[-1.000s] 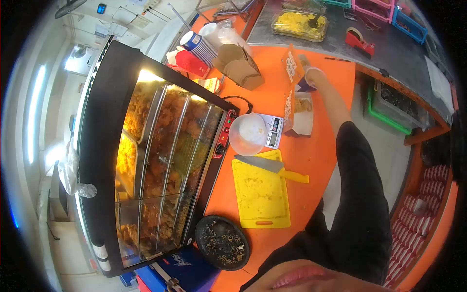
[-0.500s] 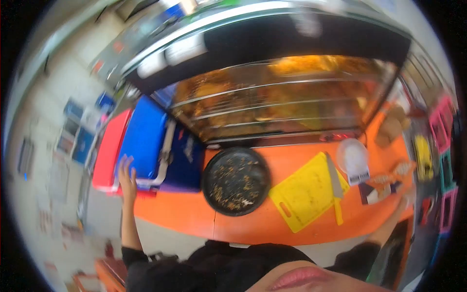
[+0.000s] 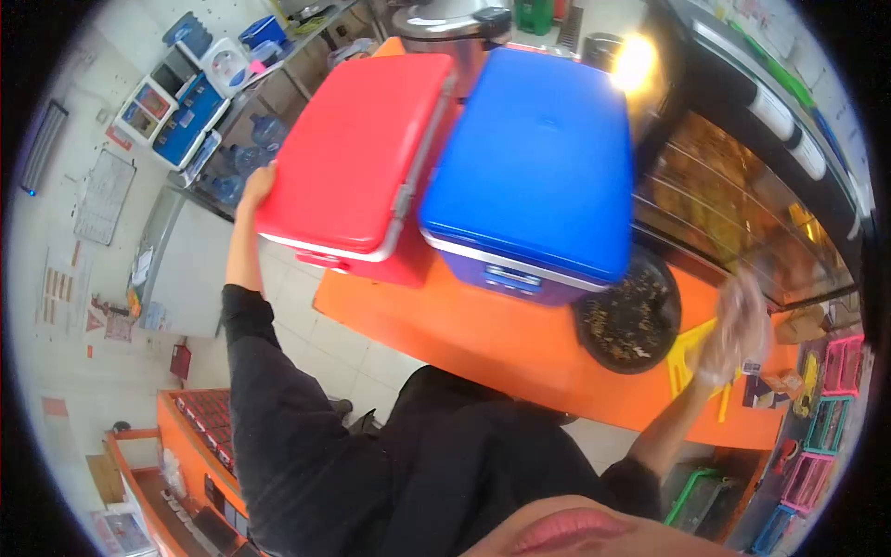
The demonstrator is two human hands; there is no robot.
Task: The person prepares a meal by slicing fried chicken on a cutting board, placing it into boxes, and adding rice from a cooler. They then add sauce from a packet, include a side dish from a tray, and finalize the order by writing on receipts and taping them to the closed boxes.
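At the left edge of a red cooler box (image 3: 357, 153), my left hand (image 3: 261, 183) grips the side of its lid, with the fingertips partly hidden. Close beside it on the right stands a blue cooler box (image 3: 538, 162) with its lid down. My right hand (image 3: 733, 330), in a clear plastic glove, is raised over a yellow cutting board (image 3: 685, 348). Motion smears its fingers. A round black pan (image 3: 636, 320) with brown crumbs sits between the blue cooler and the board. The knife's yellow handle (image 3: 725, 401) shows below my right hand.
The coolers stand on an orange table (image 3: 483, 339). A glass-fronted food warmer (image 3: 733, 200) occupies the back right, with a large metal pot (image 3: 455, 28) behind the coolers. Coloured baskets (image 3: 824, 422) line the far right. An orange shelf unit (image 3: 172, 446) stands at lower left.
The view has swung left, towards the coolers. My left hand has gone from the blue cooler to the red one's left edge. My right hand has lifted from beside the papers to over the cutting board.
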